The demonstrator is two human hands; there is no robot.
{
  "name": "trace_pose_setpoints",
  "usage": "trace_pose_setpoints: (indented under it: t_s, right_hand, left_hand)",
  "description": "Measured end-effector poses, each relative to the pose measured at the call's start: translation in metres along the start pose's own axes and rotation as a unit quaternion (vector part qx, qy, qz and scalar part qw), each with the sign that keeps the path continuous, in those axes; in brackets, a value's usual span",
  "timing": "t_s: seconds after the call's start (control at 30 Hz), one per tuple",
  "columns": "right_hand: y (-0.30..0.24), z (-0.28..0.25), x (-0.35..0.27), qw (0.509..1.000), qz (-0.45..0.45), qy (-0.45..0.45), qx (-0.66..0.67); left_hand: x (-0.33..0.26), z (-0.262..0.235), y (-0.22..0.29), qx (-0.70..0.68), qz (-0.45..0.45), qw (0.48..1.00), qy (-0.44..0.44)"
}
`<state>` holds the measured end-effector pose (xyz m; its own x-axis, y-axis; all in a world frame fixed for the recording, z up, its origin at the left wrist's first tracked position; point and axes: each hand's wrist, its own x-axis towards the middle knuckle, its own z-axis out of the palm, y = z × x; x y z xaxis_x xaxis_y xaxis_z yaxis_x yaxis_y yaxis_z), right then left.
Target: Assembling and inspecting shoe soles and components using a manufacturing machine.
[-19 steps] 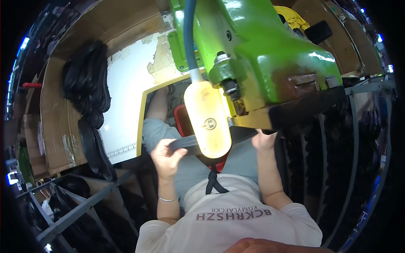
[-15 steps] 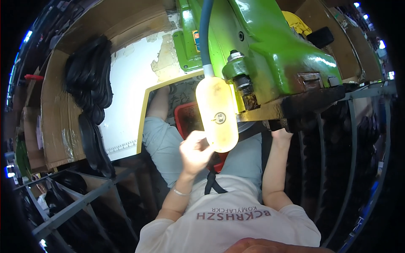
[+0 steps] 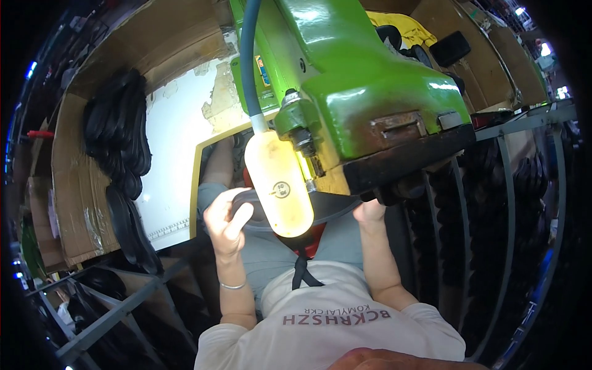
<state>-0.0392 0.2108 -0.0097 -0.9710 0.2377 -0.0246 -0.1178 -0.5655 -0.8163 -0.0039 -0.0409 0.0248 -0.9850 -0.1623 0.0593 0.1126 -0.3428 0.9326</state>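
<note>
A long black shoe sole (image 3: 336,208) lies across my lap below the machine head, its middle hidden by a lit yellow-white lamp (image 3: 279,185). My left hand (image 3: 227,221) is closed round the sole's left end, thumb on the near side. At the sole's right end is my right hand (image 3: 370,213), fingers curled against it and partly covered by the machine. The green machine (image 3: 370,80) stands over the hands, with a dark lower block and a bolted fitting beside the lamp.
A stack of black soles (image 3: 120,123) lies on the white tabletop (image 3: 172,148) at the left, inside a cardboard box (image 3: 74,179). A yellow cloth (image 3: 404,28) rests in another carton at the back right. Metal racks (image 3: 505,185) flank both sides.
My left hand has moved left from beside the lamp and now grips the sole's left end. The sole has come into view between both hands. The view has shifted, bringing the machine leftward.
</note>
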Motion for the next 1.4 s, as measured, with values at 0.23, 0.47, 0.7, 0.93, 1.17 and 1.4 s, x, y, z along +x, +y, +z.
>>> trace_pose_setpoints:
  t_s: [0.23, 0.47, 0.7, 0.93, 1.17, 1.4]
  right_hand:
    - [-0.001, 0.029, -0.011, 0.961, -0.070, -0.129, -0.233]
    - [-0.026, 0.007, 0.007, 0.996, -0.016, -0.035, -0.076]
    - [-0.056, -0.040, 0.072, 0.998, -0.056, 0.022, 0.016]
    - [-0.046, -0.012, 0.051, 0.999, -0.003, -0.015, 0.030]
    - [-0.011, 0.016, 0.000, 0.999, -0.002, -0.023, -0.024]
    - [-0.016, 0.037, 0.000, 0.969, -0.018, -0.173, -0.176]
  left_hand:
    - [-0.048, -0.050, -0.024, 0.021, -0.131, 0.991, -0.023]
    - [-0.021, -0.004, -0.016, 0.259, -0.035, 0.956, -0.134]
    - [0.012, 0.079, -0.020, 0.252, 0.090, 0.955, -0.123]
    - [0.008, 0.041, -0.025, 0.125, 0.023, 0.991, -0.050]
    - [0.004, -0.011, 0.001, -0.056, -0.116, 0.992, 0.018]
    - [-0.046, -0.058, -0.020, 0.091, -0.252, 0.946, -0.181]
